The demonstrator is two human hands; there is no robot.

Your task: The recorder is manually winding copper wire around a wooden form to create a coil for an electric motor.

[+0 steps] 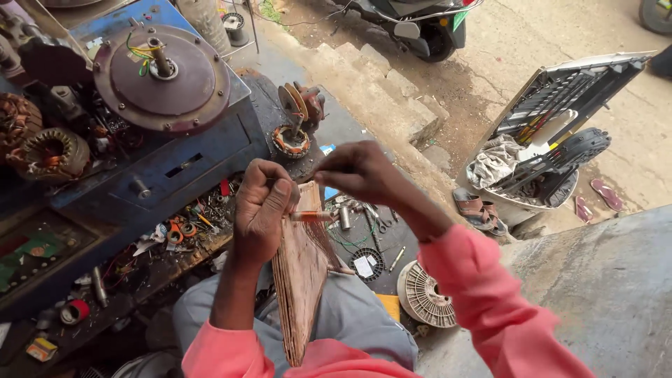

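Note:
My left hand (260, 208) is closed around the top of a flat wooden winding form (301, 280) wrapped with copper wire, which stands upright on my lap. A small orange sleeve-like piece (311, 216) lies across the form's top, next to my left thumb. My right hand (357, 171) hovers just above and to the right of the form, fingertips pinched together, apparently on a thin wire that is too fine to make out. Both arms wear pink sleeves.
A blue workbench (161, 161) to my left carries a round brown motor cover (162, 77) and copper-wound stators (50, 154). Small tools and parts litter the bench edge and floor, including a ribbed round rotor part (423, 297). Stone steps, sandals and a white cooler body lie on the right.

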